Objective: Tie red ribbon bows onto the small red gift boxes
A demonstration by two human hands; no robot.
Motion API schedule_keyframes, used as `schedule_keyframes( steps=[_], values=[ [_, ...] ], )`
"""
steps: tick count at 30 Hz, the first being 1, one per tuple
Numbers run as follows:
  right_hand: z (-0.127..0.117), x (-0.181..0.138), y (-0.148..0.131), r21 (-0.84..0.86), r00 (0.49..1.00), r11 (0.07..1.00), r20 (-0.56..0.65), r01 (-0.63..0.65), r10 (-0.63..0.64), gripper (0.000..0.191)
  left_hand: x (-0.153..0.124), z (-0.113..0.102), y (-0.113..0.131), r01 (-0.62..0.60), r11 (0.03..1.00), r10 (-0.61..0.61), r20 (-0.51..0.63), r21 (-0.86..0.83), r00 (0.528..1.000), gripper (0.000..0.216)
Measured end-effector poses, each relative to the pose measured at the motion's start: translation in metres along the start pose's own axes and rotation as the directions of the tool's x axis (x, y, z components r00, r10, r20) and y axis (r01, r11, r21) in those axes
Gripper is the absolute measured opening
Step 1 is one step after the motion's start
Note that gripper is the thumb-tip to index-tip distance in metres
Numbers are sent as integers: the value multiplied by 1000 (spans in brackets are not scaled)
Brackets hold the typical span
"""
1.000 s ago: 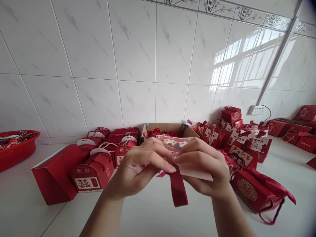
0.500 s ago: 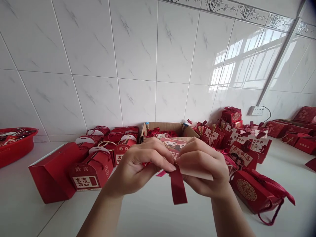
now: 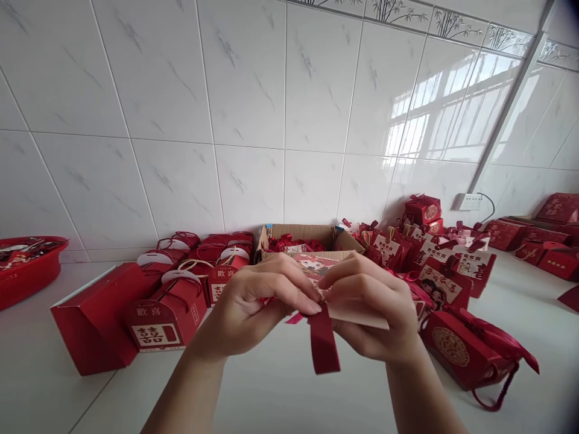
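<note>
A: Starting from the hands, what to note on the left?

B: With the left hand (image 3: pixel 266 304), pinching the top of a dark red ribbon (image 3: pixel 324 343), thumb against forefinger, with no gap to see

A: And with the right hand (image 3: pixel 380 301)?

B: Curled well in, gripping a pale panel (image 3: pixel 362 314) from above, with the thumb tucked beneath; nearly meeting the left fingertips over the ribbon

A: Where to look for the ribbon itself?

B: Between the 2 hands, above the table (image 3: pixel 280 392), hanging down as a broad flat strip

A: Just beyond the fingertips?

B: Partly hidden there, a printed card (image 3: pixel 312 265) with cartoon figures; impossible to tell whether joined to the panel

A: And farther back?

B: Near the tiled wall (image 3: pixel 253 90), an open cardboard box (image 3: pixel 312 231), holding red goods

A: Off to the left?

B: Grouped close together, red boxes with white labels (image 3: pixel 158 319) and cord handles; beside them, a plain red box (image 3: pixel 97 319); at the edge of view, a red basin (image 3: pixel 31 283) of packets

A: To the right?

B: Nearest, a red box with a round gold emblem (image 3: pixel 465 346), trailing a cord; behind it, red bags with printed fronts (image 3: pixel 441 286); near the wall, 2 stacked boxes (image 3: pixel 424 208)
</note>
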State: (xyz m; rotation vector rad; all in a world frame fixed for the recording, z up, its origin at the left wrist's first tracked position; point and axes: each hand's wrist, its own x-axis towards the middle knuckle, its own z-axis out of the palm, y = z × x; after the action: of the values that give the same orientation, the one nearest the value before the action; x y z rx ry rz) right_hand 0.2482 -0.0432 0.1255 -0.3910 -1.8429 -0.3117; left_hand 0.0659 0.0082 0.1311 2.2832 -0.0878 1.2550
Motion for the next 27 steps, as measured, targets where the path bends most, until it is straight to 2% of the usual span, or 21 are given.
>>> schedule_keyframes(
  steps=[8,14,18,20,22,23,25,27],
  values=[
    [0,1,-3,-3,999,999,-7,-49,49,6,-1,0,2,56,998,-56,-14,-7,998,32],
    [3,0,-2,18,997,998,-40,-58,59,8,-2,-1,2,65,997,-67,-33,-50,997,23],
    [5,-2,-3,46,992,993,-62,-108,111,8,-1,4,6,134,973,-155,-96,-189,983,13],
    [6,-3,-5,66,978,980,-84,-187,192,7,0,7,7,187,942,-237,-156,-279,959,19],
    [10,-4,-5,103,938,942,-106,-319,329,6,1,10,6,239,909,-322,-210,-343,923,28],
    [12,-5,-3,136,903,906,-108,-400,415,7,1,11,5,264,893,-362,-232,-365,903,30],
    [19,-7,2,243,802,791,-76,-562,593,10,3,13,2,327,858,-447,-262,-395,855,31],
    [26,-9,11,372,678,632,-7,-680,735,18,5,14,-3,415,815,-544,-290,-404,787,35]
  ],
)
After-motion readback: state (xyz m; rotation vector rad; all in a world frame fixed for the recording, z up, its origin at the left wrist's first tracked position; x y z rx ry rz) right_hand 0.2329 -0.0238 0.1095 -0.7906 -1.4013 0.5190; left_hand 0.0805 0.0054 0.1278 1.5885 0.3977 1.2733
